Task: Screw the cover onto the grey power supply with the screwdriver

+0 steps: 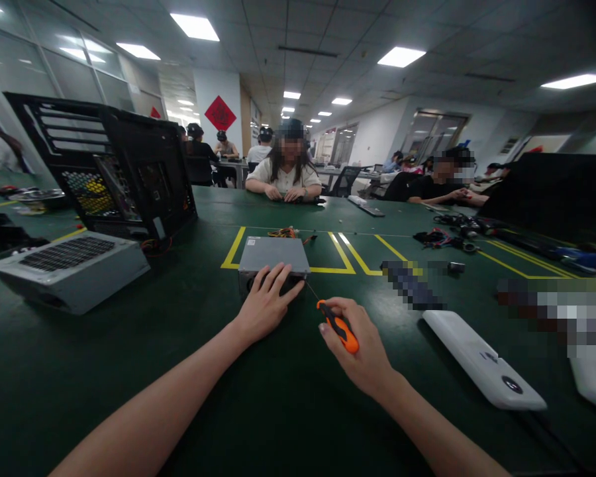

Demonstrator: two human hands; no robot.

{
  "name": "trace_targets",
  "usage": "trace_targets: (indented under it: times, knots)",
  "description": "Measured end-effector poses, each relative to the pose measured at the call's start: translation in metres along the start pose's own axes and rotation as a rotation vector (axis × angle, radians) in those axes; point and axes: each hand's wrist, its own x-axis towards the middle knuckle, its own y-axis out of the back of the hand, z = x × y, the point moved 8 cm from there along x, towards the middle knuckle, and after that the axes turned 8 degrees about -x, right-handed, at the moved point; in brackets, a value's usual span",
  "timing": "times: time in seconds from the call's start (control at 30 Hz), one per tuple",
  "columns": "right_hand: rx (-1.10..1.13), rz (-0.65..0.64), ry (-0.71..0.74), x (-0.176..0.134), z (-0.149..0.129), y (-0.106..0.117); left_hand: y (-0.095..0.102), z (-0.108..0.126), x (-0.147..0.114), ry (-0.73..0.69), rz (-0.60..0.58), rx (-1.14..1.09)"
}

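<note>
A grey metal computer power supply (pixel 274 254) lies on the green table straight ahead, with a bundle of coloured wires (pixel 284 232) behind it. My left hand (pixel 267 301) rests on its near side with fingers spread over the top edge, and one digit reaches to the near right corner. An orange and black screwdriver (pixel 345 333) is gripped in my right hand (pixel 362 351). Its thin shaft points at that same corner; whether the tip touches a screw is too small to make out.
Left stand a second power supply (pixel 104 281) and an open black computer case (pixel 149 172). On the right lie a white oblong device (pixel 481 358), a small dark part (pixel 455 267) and tangled cables (pixel 440 238). A person (pixel 288 165) sits across the table (pixel 218 411).
</note>
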Motion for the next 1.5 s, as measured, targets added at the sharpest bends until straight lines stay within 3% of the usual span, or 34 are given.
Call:
trace_targets:
  times: [0.07,0.27,0.47,0.67,0.87,1.07,1.27,1.5]
  knots:
    - [0.018,0.019,-0.028,-0.001,0.004,0.001,0.0,0.0,0.0,-0.004,-0.001,0.002]
    - [-0.028,-0.007,0.073,0.0,-0.006,0.002,0.001,0.0,0.0,-0.012,0.002,0.001]
    - [0.073,0.037,-0.089,-0.001,0.01,0.004,0.0,0.0,0.0,-0.012,-0.007,0.008]
    - [-0.059,0.022,0.113,0.0,-0.009,0.006,0.0,0.0,0.0,-0.011,-0.007,0.019]
    - [0.07,0.017,-0.063,-0.001,0.007,0.003,0.002,0.002,0.0,-0.022,-0.015,0.025]
    - [-0.053,-0.042,0.078,-0.001,-0.004,0.001,0.0,0.002,0.0,-0.02,-0.015,0.033]
    - [0.048,0.008,-0.049,-0.001,0.007,0.004,-0.001,0.001,0.0,-0.014,-0.006,0.029]
    - [-0.097,0.023,0.102,0.0,-0.008,0.005,0.002,0.002,0.0,-0.019,0.013,-0.005]
